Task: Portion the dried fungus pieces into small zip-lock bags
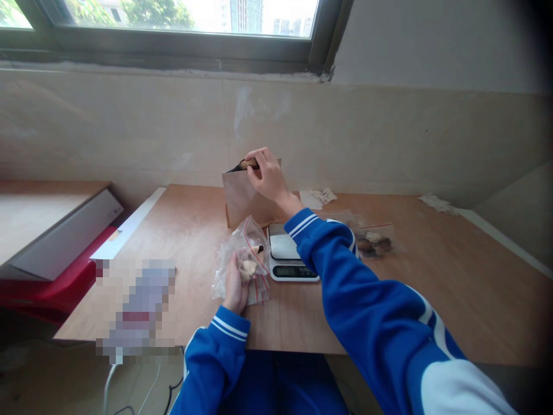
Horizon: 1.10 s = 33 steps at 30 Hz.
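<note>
My left hand [235, 285] is closed round a clear zip bag [246, 253] with a red seal strip, holding it upright on the wooden table [181, 230]; a few pale and dark pieces lie inside it. My right hand [268, 173] reaches forward over a small white digital scale [287, 256] and pinches a small brown piece [249, 164] at the open mouth of a brown paper bag [242, 199] that stands upright behind the scale.
A second clear bag [374, 242] with dark and pale pieces lies right of the scale. Crumpled white scraps [322, 196] sit near the back wall. A blurred-out object [136, 308] lies at the table's front left. A red and white surface [64, 242] adjoins on the left.
</note>
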Tool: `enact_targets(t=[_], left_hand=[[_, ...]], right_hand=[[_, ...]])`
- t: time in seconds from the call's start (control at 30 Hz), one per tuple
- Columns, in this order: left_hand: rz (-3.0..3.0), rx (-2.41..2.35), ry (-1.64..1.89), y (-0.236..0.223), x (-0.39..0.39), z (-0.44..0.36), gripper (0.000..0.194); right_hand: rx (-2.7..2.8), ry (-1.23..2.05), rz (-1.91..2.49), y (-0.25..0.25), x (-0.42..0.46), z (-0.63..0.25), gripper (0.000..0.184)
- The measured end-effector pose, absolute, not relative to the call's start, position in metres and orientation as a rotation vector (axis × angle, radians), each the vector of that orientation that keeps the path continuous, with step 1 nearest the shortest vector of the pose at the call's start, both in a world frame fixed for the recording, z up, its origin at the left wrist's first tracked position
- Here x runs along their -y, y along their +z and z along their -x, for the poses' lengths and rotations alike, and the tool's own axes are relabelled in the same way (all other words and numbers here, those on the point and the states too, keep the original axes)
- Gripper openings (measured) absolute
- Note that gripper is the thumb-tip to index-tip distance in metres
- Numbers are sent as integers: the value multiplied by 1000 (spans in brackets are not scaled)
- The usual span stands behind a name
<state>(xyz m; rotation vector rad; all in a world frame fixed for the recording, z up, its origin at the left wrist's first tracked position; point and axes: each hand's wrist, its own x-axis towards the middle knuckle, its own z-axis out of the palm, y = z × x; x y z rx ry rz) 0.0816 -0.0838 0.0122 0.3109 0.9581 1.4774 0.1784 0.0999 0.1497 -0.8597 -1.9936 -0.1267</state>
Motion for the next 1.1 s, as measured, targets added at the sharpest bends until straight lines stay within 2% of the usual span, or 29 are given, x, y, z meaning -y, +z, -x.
enact_targets(t=[0.1,0.27,0.43,0.53,0.8,0.93,1.07,1.1], left_hand=[[-293,-967,1478,15,83,-82,35],[-280,-956,1479,18,84,-83,32],[-248,-951,1487,16,84,-82,29],[-261,-954,1486,13,84,-80,29],[-271,-888,1509,14,84,-80,37],[-301,-834,1529,17,84,-82,37],[-311,-887,1578,13,85,-83,30],[-322,-890,1603,11,85,-83,27]], right_hand=[[2101,-219,986,152,-93,-176,23],[2214,-206,1069,155,-88,-175,34],[2041,-118,1000,154,-67,-171,22],[1957,79,900,155,-36,-171,22],[2180,941,961,130,35,-201,18],[2244,896,912,107,45,-206,12],[2336,877,806,92,53,-201,19],[2350,860,777,88,55,-200,16]])
